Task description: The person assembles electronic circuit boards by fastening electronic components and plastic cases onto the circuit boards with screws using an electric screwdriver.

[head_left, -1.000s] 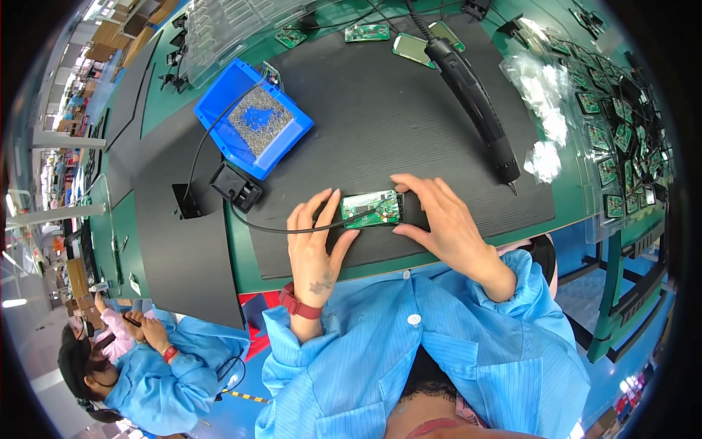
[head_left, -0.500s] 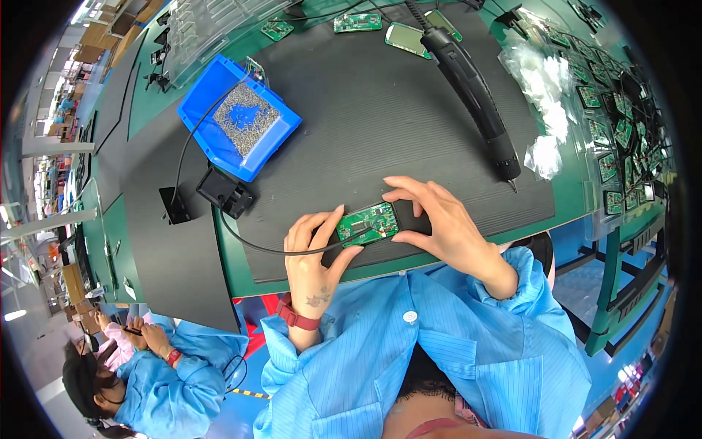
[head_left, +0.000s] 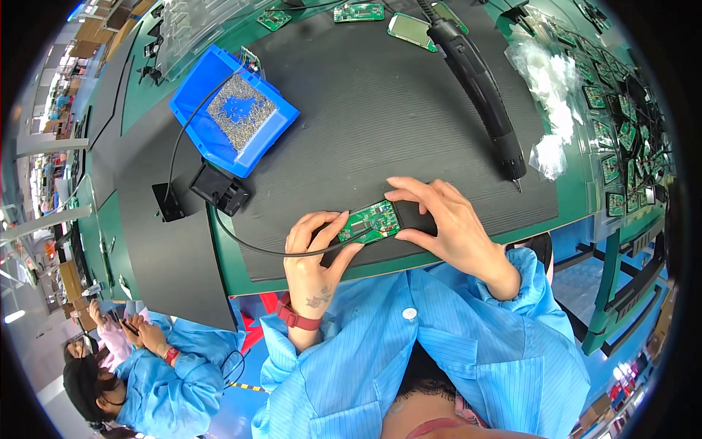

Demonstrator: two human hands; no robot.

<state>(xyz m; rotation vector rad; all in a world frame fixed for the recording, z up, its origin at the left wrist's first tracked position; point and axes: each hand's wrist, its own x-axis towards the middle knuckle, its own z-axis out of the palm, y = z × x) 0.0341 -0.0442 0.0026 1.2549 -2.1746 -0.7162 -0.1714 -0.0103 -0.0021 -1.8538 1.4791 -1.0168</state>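
A green circuit board [head_left: 371,223], set in a black housing, lies low over the near edge of the dark mat. My left hand [head_left: 316,245] grips its left end, thumb at the near side and fingers at the far side. Curved round the right end, my right hand [head_left: 446,223] has its thumb at the near corner and a fingertip at the far corner. A black cable [head_left: 252,251] runs from the board across my left hand toward a black plastic housing part [head_left: 219,189] on the mat.
A blue bin [head_left: 270,139] of small screws stands at the left. A black electric screwdriver [head_left: 479,95] hangs at the right, tip down. Clear plastic bags [head_left: 548,95] and trays of boards [head_left: 610,168] lie farther right. Co-workers [head_left: 157,373] sit at lower left.
The view has shifted slightly, so the bin and the black parts appear a little farther left and the screwdriver farther right. Both hands keep the same hold on the board.
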